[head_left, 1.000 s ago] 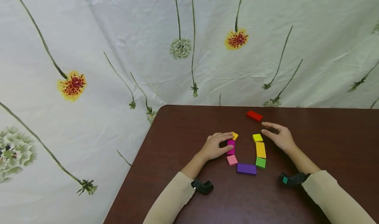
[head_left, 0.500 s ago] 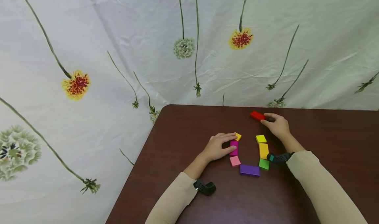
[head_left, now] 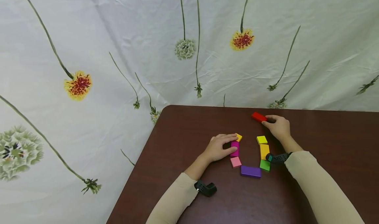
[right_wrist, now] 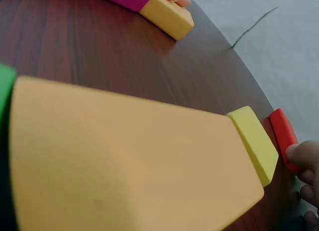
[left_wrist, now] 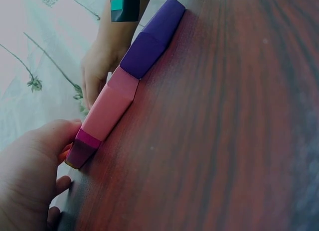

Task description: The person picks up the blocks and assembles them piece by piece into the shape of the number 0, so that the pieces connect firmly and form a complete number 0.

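Note:
My right hand [head_left: 278,128] pinches the near right end of a red block [head_left: 258,116] between thumb and fingers; the right wrist view shows the thumb [right_wrist: 301,154] on the block's side. My left hand [head_left: 217,147] rests over the left side of a layout of blocks. Its thumb touches the magenta block [head_left: 235,145], and its fingertips lie over the small orange-yellow block [head_left: 239,137]. Below these sit a pink block [head_left: 236,162] and a long purple block [head_left: 250,171]. The right side is made of a green block [head_left: 265,165], a longer orange block [head_left: 264,150] and a small yellow block [head_left: 262,139].
The blocks lie on a dark brown table [head_left: 189,128], with the red block near its far edge. Behind the table hangs a pale cloth [head_left: 142,36] printed with flowers. Dark straps [head_left: 205,188] circle both wrists, and the right one overlaps the orange block's edge.
My right hand has moved forward and slightly left, from beside the yellow block to the red block, and now pinches it. My left hand stays on its blocks. The view has shifted slightly.

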The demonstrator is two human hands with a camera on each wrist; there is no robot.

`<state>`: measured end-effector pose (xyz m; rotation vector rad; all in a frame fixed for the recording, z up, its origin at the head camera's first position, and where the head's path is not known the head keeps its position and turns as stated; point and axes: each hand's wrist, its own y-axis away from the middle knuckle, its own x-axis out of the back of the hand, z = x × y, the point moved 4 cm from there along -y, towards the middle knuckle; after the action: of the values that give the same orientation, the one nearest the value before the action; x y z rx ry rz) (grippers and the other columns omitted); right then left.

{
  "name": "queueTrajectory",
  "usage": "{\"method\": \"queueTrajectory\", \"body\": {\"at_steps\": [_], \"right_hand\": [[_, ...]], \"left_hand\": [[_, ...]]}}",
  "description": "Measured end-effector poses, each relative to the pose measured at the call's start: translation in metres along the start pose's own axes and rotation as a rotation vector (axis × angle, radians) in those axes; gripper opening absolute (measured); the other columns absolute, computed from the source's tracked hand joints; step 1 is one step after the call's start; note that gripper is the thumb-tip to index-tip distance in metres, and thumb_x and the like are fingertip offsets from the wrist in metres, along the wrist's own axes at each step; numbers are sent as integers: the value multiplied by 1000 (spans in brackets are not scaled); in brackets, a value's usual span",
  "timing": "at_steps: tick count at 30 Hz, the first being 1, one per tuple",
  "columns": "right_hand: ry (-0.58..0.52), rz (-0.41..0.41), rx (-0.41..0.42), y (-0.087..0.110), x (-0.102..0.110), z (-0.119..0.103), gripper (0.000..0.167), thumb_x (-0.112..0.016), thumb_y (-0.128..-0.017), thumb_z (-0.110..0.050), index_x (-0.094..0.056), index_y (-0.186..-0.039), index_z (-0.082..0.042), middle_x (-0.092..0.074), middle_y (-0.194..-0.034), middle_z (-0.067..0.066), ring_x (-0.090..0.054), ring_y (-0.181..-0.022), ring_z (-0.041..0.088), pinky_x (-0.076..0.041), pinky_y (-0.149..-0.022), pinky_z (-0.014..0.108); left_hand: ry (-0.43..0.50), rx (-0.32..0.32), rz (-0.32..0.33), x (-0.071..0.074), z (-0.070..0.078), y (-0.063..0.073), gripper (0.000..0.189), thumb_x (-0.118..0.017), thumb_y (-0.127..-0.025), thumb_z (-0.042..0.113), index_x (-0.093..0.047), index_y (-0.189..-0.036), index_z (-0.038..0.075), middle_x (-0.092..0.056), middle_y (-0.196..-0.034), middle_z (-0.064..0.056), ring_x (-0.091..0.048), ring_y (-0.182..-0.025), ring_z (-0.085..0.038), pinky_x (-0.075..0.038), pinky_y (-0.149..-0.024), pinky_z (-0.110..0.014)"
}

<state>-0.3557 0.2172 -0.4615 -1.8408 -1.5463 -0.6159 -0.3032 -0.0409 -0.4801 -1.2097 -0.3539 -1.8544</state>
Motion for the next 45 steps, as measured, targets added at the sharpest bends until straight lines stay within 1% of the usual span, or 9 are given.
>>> {"method": "queueTrajectory", "body": {"at_steps": [4,12,17,21,24,28,32,38,45], "right_hand": [[-28,23,-16,0,2,2,42,-67,-93,-22,-63,-123,6,-61,-118,31,-50,-79,34,-38,-64,36],[-100,10,-33,4,2,4,46,-70,-92,-32,-66,-123,1,-63,-102,24,-44,-64,22,-35,-55,29],[-165,-44,-13,12,1,1,49,-70,-90,-36,-66,-124,-1,-63,-106,23,-49,-69,22,-37,-54,27],[-205,-107,11,21,0,-1,50,-71,-90,-37,-66,-124,-1,-63,-112,22,-51,-79,25,-40,-59,28],[-213,-147,36,27,-1,-2,49,-71,-90,-37,-67,-123,-1,-62,-105,19,-50,-84,25,-39,-62,29],[-218,-198,53,32,-2,-4,46,-72,-90,-34,-68,-122,-1,-58,-87,12,-46,-76,25,-36,-59,29],[-235,-239,63,33,-3,-6,43,-74,-88,-29,-68,-121,-1,-53,-76,8,-45,-67,22,-36,-55,28],[-247,-281,88,34,-7,-10,41,-74,-88,-25,-69,-120,-1,-58,-81,7,-46,-67,21,-36,-54,28],[-243,-280,81,35,-11,-12,40,-74,-88,-26,-69,-120,-1,-57,-82,8,-46,-70,23,-35,-53,28]], "left_hand": [[-6,-4,1,-1,-1,0,46,-61,-94,40,-60,-137,22,-49,-145,8,-46,-128,-16,-34,-95,-36],[10,-5,3,1,0,0,46,-63,-94,39,-60,-136,21,-49,-145,8,-46,-128,-17,-34,-94,-37],[7,0,-1,0,0,1,46,-62,-94,39,-60,-136,21,-50,-144,7,-46,-128,-16,-34,-95,-36],[4,0,-5,-1,0,1,46,-62,-94,39,-60,-137,22,-49,-145,8,-46,-128,-17,-34,-94,-36],[4,-3,-2,0,0,1,46,-63,-94,38,-60,-136,21,-49,-145,7,-46,-128,-17,-34,-94,-37],[1,-1,-1,-1,-1,0,46,-63,-94,38,-60,-136,21,-50,-144,7,-47,-127,-18,-34,-94,-37],[-3,2,-5,-1,-2,0,46,-62,-94,38,-60,-136,21,-51,-144,7,-47,-127,-18,-34,-94,-37],[-1,12,-14,-2,-2,0,46,-61,-95,40,-59,-137,21,-50,-144,7,-46,-128,-17,-34,-95,-37],[5,16,-19,0,-1,0,46,-61,-95,40,-59,-138,22,-50,-145,7,-46,-128,-17,-34,-94,-35]]}}
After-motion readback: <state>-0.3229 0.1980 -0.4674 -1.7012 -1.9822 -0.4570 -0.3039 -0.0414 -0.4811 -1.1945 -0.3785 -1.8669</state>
